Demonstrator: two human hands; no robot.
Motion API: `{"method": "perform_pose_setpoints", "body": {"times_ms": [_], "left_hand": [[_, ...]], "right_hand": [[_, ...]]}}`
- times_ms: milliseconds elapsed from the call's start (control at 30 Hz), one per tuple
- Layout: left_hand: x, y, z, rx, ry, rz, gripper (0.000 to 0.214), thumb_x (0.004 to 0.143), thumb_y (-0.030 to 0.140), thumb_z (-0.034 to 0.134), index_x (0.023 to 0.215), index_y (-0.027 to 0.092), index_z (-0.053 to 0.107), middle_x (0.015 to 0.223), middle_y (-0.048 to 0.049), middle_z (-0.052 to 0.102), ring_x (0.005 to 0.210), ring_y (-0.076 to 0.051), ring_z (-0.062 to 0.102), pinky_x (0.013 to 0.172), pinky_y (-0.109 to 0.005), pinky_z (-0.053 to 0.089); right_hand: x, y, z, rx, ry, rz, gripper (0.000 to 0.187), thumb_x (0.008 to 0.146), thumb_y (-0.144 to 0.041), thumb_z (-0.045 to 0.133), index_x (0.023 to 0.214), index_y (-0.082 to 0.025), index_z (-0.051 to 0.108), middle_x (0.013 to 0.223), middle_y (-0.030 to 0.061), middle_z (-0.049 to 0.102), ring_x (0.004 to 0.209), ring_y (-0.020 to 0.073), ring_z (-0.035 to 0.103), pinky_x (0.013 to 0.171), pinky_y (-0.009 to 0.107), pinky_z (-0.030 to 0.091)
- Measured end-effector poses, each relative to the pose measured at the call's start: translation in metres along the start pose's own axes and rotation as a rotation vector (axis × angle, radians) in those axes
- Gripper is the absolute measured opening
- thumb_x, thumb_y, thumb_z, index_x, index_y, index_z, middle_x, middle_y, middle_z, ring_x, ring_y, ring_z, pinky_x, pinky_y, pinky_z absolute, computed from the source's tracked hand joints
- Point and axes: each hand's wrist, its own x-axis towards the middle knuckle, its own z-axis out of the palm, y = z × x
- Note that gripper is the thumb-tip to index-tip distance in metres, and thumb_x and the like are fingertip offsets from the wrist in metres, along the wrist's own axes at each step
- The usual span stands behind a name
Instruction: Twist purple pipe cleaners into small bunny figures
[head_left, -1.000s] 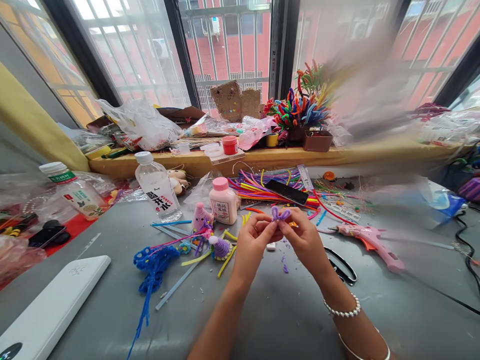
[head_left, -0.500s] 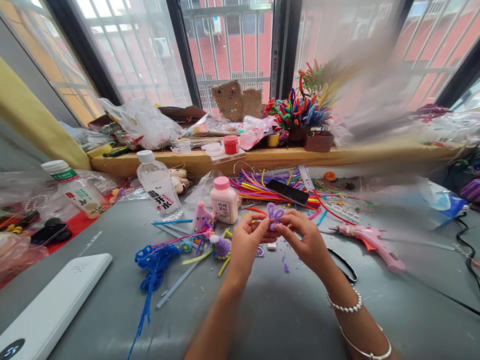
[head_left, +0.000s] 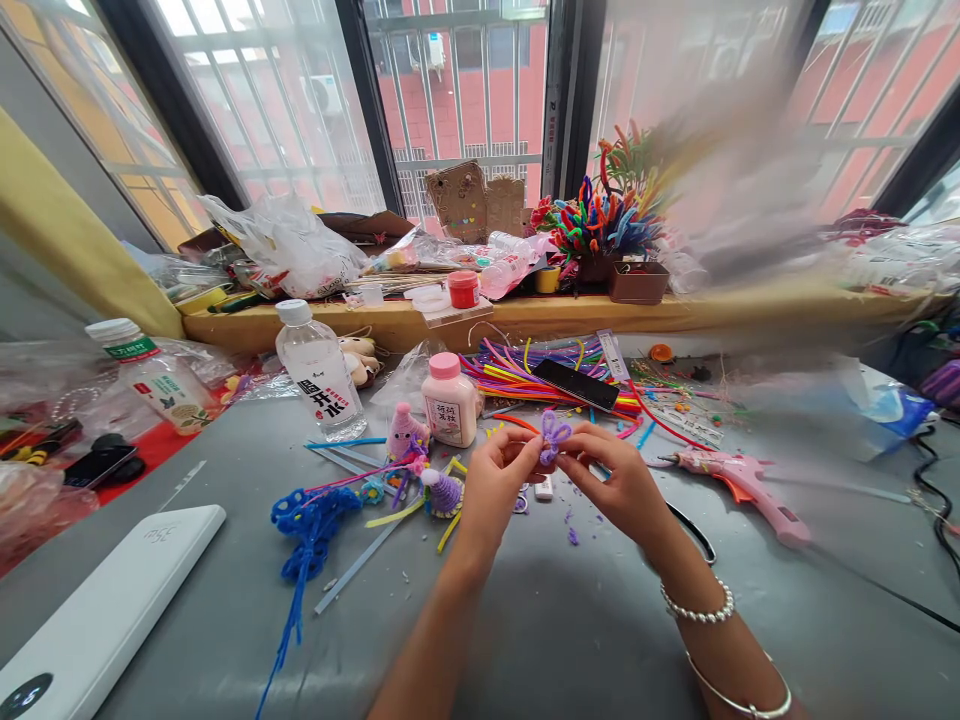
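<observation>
A small purple pipe-cleaner flower [head_left: 555, 432] with looped petals is held up between my two hands, above the grey table. My left hand [head_left: 501, 478] pinches it from the left with thumb and fingers. From the right, my right hand [head_left: 611, 478] has its thumb and fingertips at the flower too; the exact contact is partly hidden. Purple fluff scraps [head_left: 573, 536] lie on the table below. Left of my hands sit a pink pipe-cleaner figure [head_left: 405, 432], a purple striped cone piece [head_left: 445, 494] and a blue pipe-cleaner piece [head_left: 319, 525].
A pink glue gun [head_left: 739, 485] lies to the right, its cord trailing. Behind my hands are a phone [head_left: 576, 384] on bundled pipe cleaners [head_left: 517, 370], a pink-capped bottle [head_left: 448, 405] and a water bottle [head_left: 319, 375]. A white power bank [head_left: 120, 610] rests front left.
My right hand has shifted slightly right and down, and its fingers have moved a little at the flower. My left hand stays nearly in place, still pinching.
</observation>
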Motion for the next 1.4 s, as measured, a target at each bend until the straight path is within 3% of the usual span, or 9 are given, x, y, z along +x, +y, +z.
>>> {"method": "perform_pose_setpoints", "body": {"times_ms": [367,567,767,1000,1167,1300,1400], "left_hand": [[0.000,0.002,-0.002,0.061,-0.006,0.009,0.021,0.062,0.032,0.069,0.069,0.013,0.064,0.059,-0.0002,0.062,0.054,-0.010,0.057,0.055,-0.020,0.045],[0.001,-0.001,-0.001,-0.047,0.029,0.065,0.022,0.058,0.030,0.071,0.065,0.014,0.058,0.059,0.0022,0.057,0.055,-0.010,0.056,0.052,-0.020,0.047],[0.000,-0.008,0.004,-0.088,0.056,0.172,0.017,0.065,0.025,0.067,0.071,0.015,0.054,0.064,0.0028,0.056,0.062,-0.010,0.058,0.065,-0.023,0.048],[-0.003,-0.011,0.008,-0.007,0.073,0.229,0.017,0.066,0.027,0.066,0.070,0.017,0.052,0.064,0.0041,0.053,0.057,-0.008,0.052,0.055,-0.018,0.042],[-0.002,-0.010,0.007,-0.030,0.001,0.162,0.021,0.062,0.024,0.069,0.073,0.017,0.053,0.070,0.0031,0.058,0.063,-0.009,0.055,0.059,-0.018,0.042],[-0.002,-0.009,0.006,-0.078,0.015,0.157,0.019,0.064,0.023,0.069,0.074,0.016,0.055,0.069,0.0032,0.059,0.064,-0.008,0.056,0.061,-0.017,0.043],[-0.002,-0.010,0.007,-0.089,0.030,0.169,0.019,0.064,0.022,0.070,0.074,0.016,0.055,0.068,0.0036,0.059,0.063,-0.007,0.056,0.061,-0.016,0.043]], "right_hand": [[-0.002,-0.001,-0.001,-0.084,0.021,-0.019,0.013,0.079,-0.021,0.053,0.079,-0.021,0.066,0.076,0.0039,0.062,0.062,0.0138,0.055,0.051,0.024,0.047],[-0.001,-0.002,0.002,-0.140,0.073,-0.011,0.016,0.080,-0.023,0.050,0.079,-0.020,0.066,0.076,0.0052,0.063,0.061,0.0145,0.056,0.052,0.026,0.047],[-0.001,-0.008,0.004,-0.095,0.092,0.102,0.014,0.080,-0.023,0.050,0.073,-0.018,0.061,0.072,0.0046,0.060,0.064,0.0150,0.055,0.052,0.025,0.046],[-0.001,-0.015,0.007,0.013,0.111,0.309,0.014,0.076,-0.025,0.050,0.064,-0.018,0.054,0.063,0.0011,0.054,0.055,0.0129,0.051,0.046,0.022,0.042],[0.000,-0.013,0.006,0.040,0.111,0.332,0.014,0.074,-0.026,0.050,0.063,-0.018,0.051,0.062,0.0004,0.052,0.055,0.0134,0.050,0.046,0.023,0.041],[0.000,-0.013,0.005,0.043,0.054,0.285,0.011,0.074,-0.025,0.051,0.067,-0.017,0.054,0.066,0.0011,0.054,0.058,0.0132,0.051,0.049,0.023,0.041],[-0.001,-0.014,0.007,0.040,0.081,0.322,0.017,0.075,-0.027,0.051,0.061,-0.018,0.051,0.057,-0.0010,0.051,0.050,0.0114,0.047,0.045,0.022,0.038]]}}
